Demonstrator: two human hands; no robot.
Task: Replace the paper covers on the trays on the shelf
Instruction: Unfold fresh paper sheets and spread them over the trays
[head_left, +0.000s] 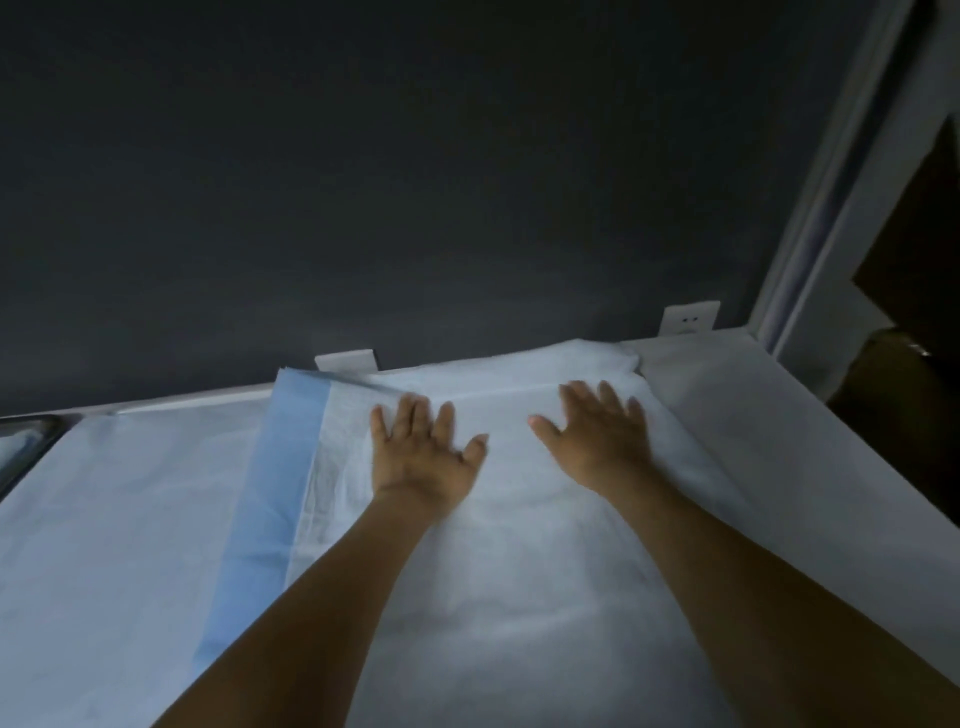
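A white paper cover (519, 561) with a light blue strip (275, 499) along its left side lies spread over the middle of the shelf. My left hand (423, 457) lies flat on it with straight, spread fingers, near the far edge. My right hand (597, 436) presses flat on the same sheet a little to the right, fingers also spread. The far right corner of the sheet is bunched up (597, 358) against the wall. Another pale sheet (114, 545) covers the surface to the left. Any tray under the paper is hidden.
A dark grey wall (415, 182) rises right behind the shelf, with two white sockets (688, 319) (345, 361) at shelf height. A dark tray edge (23, 447) shows at far left. The bare white surface (753, 415) continues right to a white frame (831, 208).
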